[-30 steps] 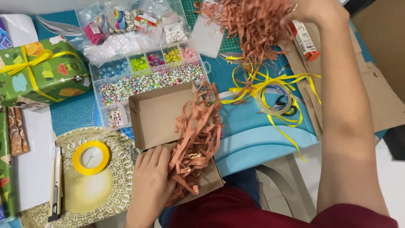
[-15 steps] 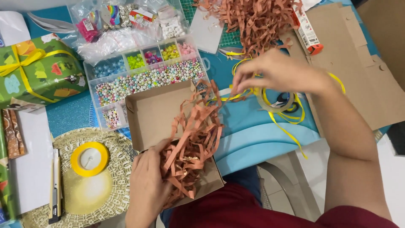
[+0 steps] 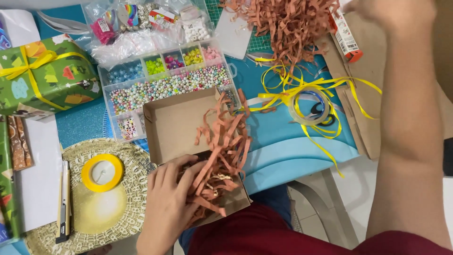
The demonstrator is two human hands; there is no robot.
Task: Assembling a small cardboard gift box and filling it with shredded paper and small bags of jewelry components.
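A blue tabletop [image 3: 292, 141] is seen from above, crowded with craft things, and places are given here from the open cardboard box [image 3: 181, 125] near its front edge. The box lies tilted, its long axis running from upper left to lower right. A tangle of brown paper shred [image 3: 219, 156] fills its right and near part and spills over the right rim. Up and to the right of the box, at the far edge, a bigger heap of the same shred [image 3: 283, 23] is piled. Just behind the box a clear bead organiser [image 3: 165, 82] is set, and to the far left a green wrapped gift [image 3: 45, 80] tied with yellow ribbon. To the right a loose yellow ribbon [image 3: 325, 94] is coiled over a clear tape roll [image 3: 309, 106]. To the left a yellow ribbon spool [image 3: 101, 172] sits on a round woven mat [image 3: 127, 212], with a utility knife [image 3: 62, 203] beside it.

The left hand [image 3: 167, 203] is laid on the shred at the box's near left corner, fingers [image 3: 188, 172] spread and pressing it down; this hand is the nearer. The right hand [image 3: 391, 12] is raised toward the far heap, at the frame's top edge; whether its fingers are spread or closed cannot be told
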